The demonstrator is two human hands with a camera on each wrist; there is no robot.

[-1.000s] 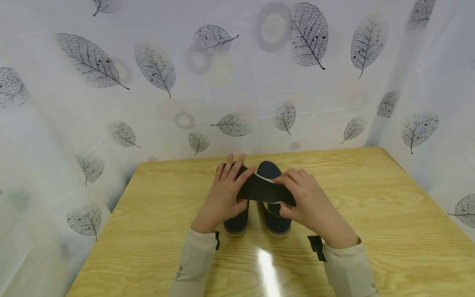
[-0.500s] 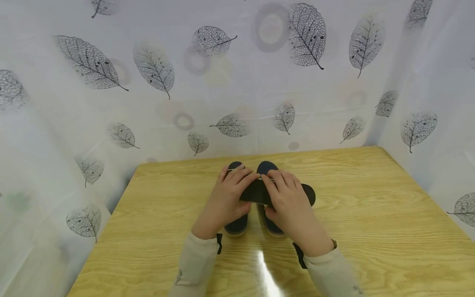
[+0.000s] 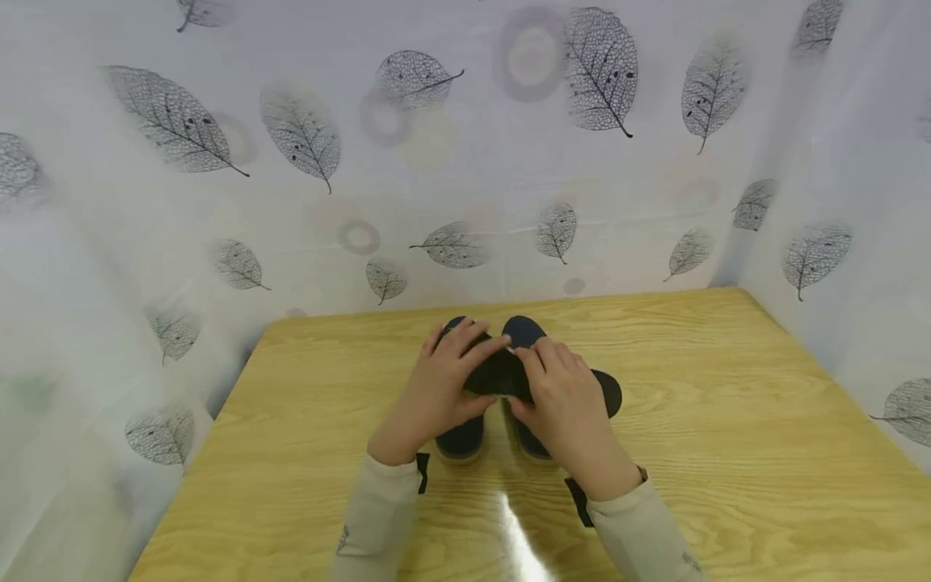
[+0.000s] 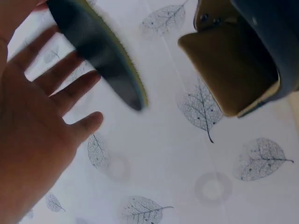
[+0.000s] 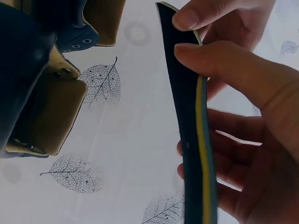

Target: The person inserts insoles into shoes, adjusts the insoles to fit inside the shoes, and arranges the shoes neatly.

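Between my hands is a dark insole (image 3: 494,373), whose edge in the right wrist view shows yellow and teal layers. My left hand (image 3: 432,388) holds it left of the middle, thumb below and fingers over the far edge; the left wrist view shows these fingers spread behind it. My right hand (image 3: 570,408) grips near the middle, and the rounded right end sticks out past it. Both thumbs lie close together on the insole (image 5: 180,79). Just beneath are a left navy shoe (image 3: 460,443) and a right navy shoe (image 3: 522,330), partly hidden by the hands.
The shoes stand side by side on a wood-grain table (image 3: 327,404), toes away from me or hidden in part. A white curtain (image 3: 465,178) printed with leaves hangs behind and at both sides. Tan lining (image 4: 229,65) shows inside a shoe.
My right hand has slid left along the insole, from its right end to near the middle, so that end now shows. The left hand stays nearly in place.
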